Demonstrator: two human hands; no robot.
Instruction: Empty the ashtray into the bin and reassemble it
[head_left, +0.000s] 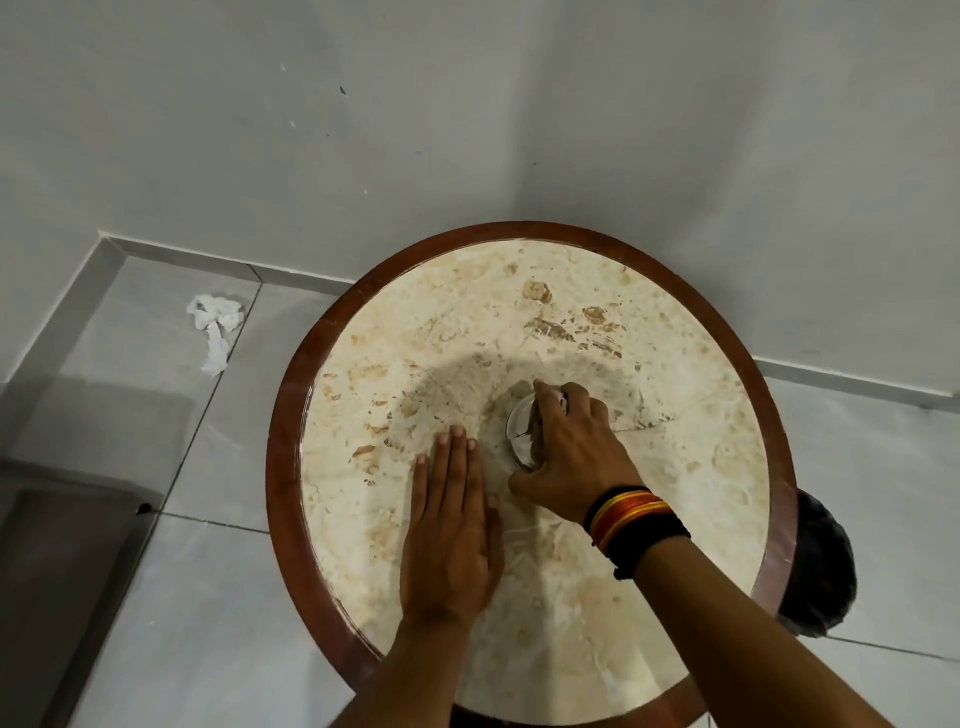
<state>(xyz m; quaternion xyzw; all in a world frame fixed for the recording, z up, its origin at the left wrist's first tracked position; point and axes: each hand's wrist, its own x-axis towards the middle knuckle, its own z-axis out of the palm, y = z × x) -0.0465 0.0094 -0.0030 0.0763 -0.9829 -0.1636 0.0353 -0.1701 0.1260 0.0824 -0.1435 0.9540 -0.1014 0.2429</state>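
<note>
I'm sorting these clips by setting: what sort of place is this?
Probably an indoor corner of a home or guest room, though that's a guess. A round marble-topped table with a wooden rim stands against a plain grey wall on a tiled floor, where a crumpled tissue lies.

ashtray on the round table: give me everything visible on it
The ashtray is a small round piece, apparently clear glass with a shiny rim, and it sits on the marble-look top of the round table, near its middle. The right hand covers most of it from above, fingers curled over its rim, so only the left arc shows. Something pale and brownish shows inside, too unclear to name. The left hand lies flat on the table beside it, not touching it.
</note>
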